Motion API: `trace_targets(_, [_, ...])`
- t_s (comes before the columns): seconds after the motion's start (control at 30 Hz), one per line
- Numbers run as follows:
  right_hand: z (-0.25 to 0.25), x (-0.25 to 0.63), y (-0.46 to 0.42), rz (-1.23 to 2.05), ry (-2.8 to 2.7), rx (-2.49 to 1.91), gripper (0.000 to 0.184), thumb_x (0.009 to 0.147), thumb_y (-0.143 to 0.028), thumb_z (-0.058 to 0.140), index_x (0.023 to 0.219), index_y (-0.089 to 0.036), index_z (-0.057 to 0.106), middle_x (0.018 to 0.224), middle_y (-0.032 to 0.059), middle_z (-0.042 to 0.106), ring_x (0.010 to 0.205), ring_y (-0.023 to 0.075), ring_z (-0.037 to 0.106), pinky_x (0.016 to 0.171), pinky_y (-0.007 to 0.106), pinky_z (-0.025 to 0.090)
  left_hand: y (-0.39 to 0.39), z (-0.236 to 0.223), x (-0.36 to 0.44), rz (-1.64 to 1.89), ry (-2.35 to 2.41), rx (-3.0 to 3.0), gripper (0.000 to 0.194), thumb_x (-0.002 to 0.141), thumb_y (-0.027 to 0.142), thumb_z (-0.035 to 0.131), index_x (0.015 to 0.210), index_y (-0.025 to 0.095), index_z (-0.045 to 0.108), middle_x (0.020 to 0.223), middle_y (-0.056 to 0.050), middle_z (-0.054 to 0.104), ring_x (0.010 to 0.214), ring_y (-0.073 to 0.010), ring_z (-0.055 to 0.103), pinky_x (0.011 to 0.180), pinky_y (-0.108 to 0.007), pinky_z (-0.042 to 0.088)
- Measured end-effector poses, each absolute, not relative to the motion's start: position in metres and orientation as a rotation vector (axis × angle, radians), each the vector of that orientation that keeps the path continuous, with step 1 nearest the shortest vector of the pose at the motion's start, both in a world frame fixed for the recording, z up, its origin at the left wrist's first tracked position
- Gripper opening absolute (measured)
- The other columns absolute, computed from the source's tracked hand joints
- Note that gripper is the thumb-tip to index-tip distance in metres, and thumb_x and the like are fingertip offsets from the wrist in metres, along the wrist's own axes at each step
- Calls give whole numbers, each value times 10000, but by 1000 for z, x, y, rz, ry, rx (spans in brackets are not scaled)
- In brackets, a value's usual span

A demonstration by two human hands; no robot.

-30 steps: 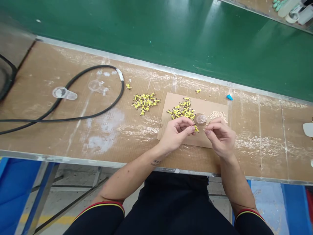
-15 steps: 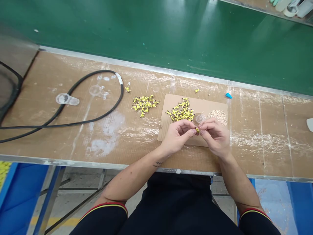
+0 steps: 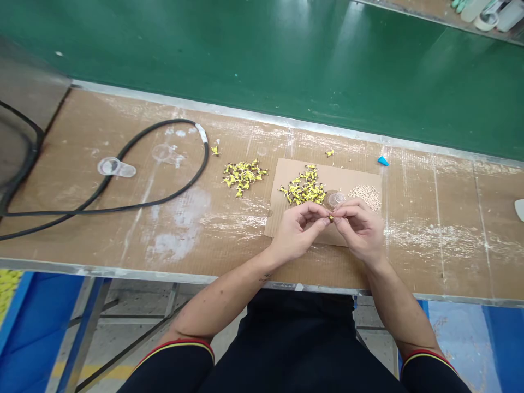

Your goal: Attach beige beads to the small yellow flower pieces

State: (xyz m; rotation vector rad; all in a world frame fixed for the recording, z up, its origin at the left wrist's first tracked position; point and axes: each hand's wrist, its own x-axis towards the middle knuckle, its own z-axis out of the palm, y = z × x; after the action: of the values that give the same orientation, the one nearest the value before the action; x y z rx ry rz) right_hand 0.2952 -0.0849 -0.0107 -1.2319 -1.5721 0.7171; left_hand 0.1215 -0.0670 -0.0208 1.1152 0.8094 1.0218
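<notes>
Over the front of a cardboard sheet [image 3: 327, 238], my left hand [image 3: 298, 232] pinches a tiny yellow figure [image 3: 331, 218] between thumb and forefinger. My right hand [image 3: 360, 229] meets it there, thumb and forefinger closed at the same piece. Whether the right fingertips hold a separate small part is too small to tell. Just beyond my hands, a heap of yellow and dark figures [image 3: 307, 188] lies on the sheet. Beside it stands a small clear round container [image 3: 335, 198], partly hidden by my fingers. A pile of tiny pale pieces [image 3: 365, 195] lies to the right.
Another heap of yellow figures [image 3: 244, 176] lies left of the sheet. A black cable [image 3: 153, 204] loops across the left of the table, with a clear plastic scoop [image 3: 117, 167] on it. A blue cap [image 3: 383, 161] lies at the back right, near a green surface [image 3: 262, 65].
My hands stay together at the yellow figure, with a slight shift of the fingertips; less of the figure shows now. The view has moved slightly. The heaps look the same.
</notes>
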Motion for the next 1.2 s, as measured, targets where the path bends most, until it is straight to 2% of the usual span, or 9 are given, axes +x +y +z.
trace_targets(0.4, [-6,298,-86,810,-1528,-1185,80,872,-186,753,850,-263,761,810,8,695,760,162,662,679,325,551,-71,-23,119,1204,854,1520,62,952,218,696,927,187,744,961,-70,829,900,-173,792,886,-316,636])
trace_targets(0.63, [-7,300,-87,876,-1550,-1159,93,883,-178,737,831,-256,745,799,4,683,770,160,653,709,331,547,-72,-22,119,1344,829,1735,79,928,112,696,938,182,732,928,-64,830,846,-153,795,825,-267,646])
trace_targets(0.97, [-8,301,-88,948,-1562,-1117,109,880,-146,724,833,-244,729,801,-2,656,751,144,626,681,293,523,-70,-23,117,1425,798,1959,137,924,60,669,979,185,689,897,-45,812,815,-146,787,791,-249,654])
trace_targets(1.2, [-6,300,-87,892,-1560,-1155,110,868,-135,726,845,-242,725,811,-6,659,732,136,616,663,290,513,-65,-21,115,1346,826,1992,111,936,90,659,959,194,693,870,-34,803,780,-143,770,747,-252,630])
